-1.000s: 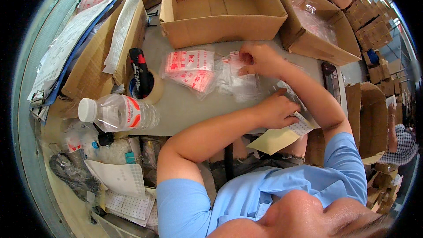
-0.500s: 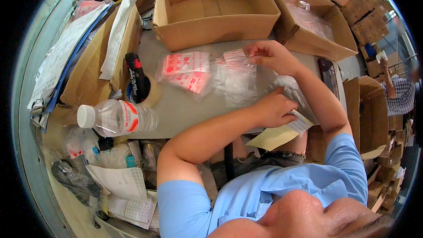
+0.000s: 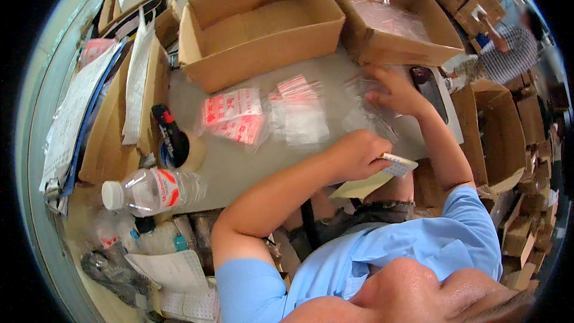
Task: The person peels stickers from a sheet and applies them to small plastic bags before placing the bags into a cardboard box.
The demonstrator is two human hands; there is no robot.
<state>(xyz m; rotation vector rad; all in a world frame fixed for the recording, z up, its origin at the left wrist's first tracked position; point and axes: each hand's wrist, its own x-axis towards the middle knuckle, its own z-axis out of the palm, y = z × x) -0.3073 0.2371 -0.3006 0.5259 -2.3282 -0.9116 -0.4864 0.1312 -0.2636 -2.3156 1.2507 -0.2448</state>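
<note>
Head view: left hand (image 3: 362, 153) grasps sheet (image 3: 399, 166). Clear bags (image 3: 363, 116) lie left of right hand (image 3: 399, 92), whose grip is unclear.

Through the head camera I make out bold red printed characters on the clear plastic packet (image 3: 232, 115), and red lettering on the red-and-white label (image 3: 166, 188) around the bottle (image 3: 136, 194). Rows of small marks on the sheet (image 3: 399, 165) in the left hand (image 3: 360, 154), and print on the upright papers (image 3: 75, 110), are too fine for me to read.
</note>
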